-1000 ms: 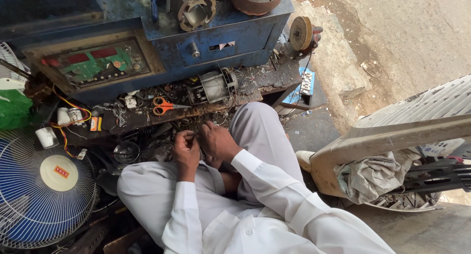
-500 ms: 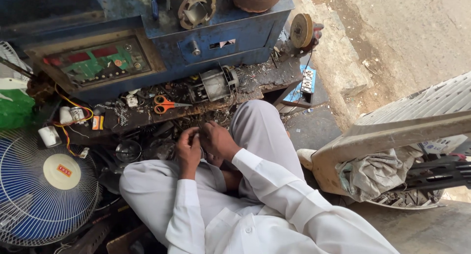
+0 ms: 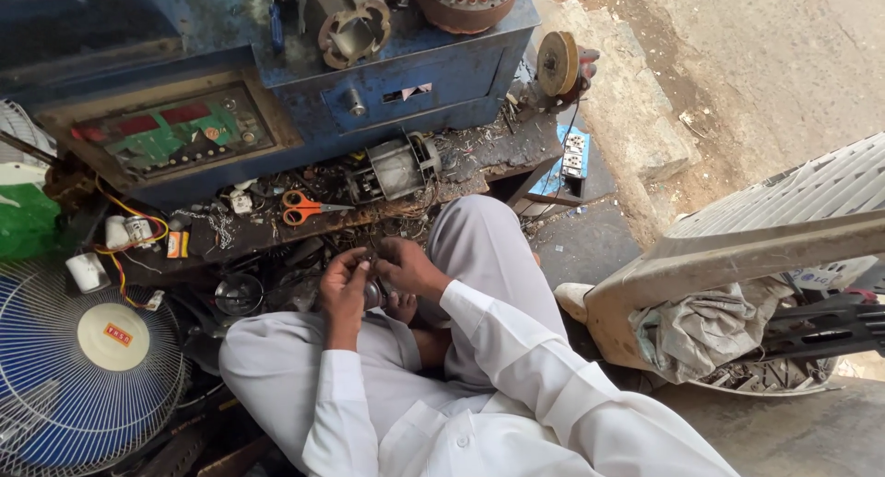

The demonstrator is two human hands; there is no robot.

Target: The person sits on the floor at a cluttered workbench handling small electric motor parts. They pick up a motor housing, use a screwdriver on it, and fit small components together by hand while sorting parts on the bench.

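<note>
I sit in white clothes with my knees up before a cluttered low bench [image 3: 498, 154]. My left hand [image 3: 343, 283] and my right hand [image 3: 406, 267] meet above my lap, fingers curled around a small dark metal part [image 3: 372, 293] held between them. The part is mostly hidden by my fingers. Orange-handled scissors [image 3: 302, 206] lie on the bench just beyond my hands, and a grey electric motor [image 3: 395, 168] sits to their right.
A blue machine cabinet [image 3: 406, 71] with a green circuit panel [image 3: 175, 131] stands behind the bench. A blue fan guard [image 3: 83, 366] lies at lower left. A grinding wheel [image 3: 556, 62], a socket strip [image 3: 573, 153] and a plastic chair [image 3: 737, 256] with cloth are on the right.
My hands have stayed together over my lap, shifting slightly around the small part. The view has moved a little.
</note>
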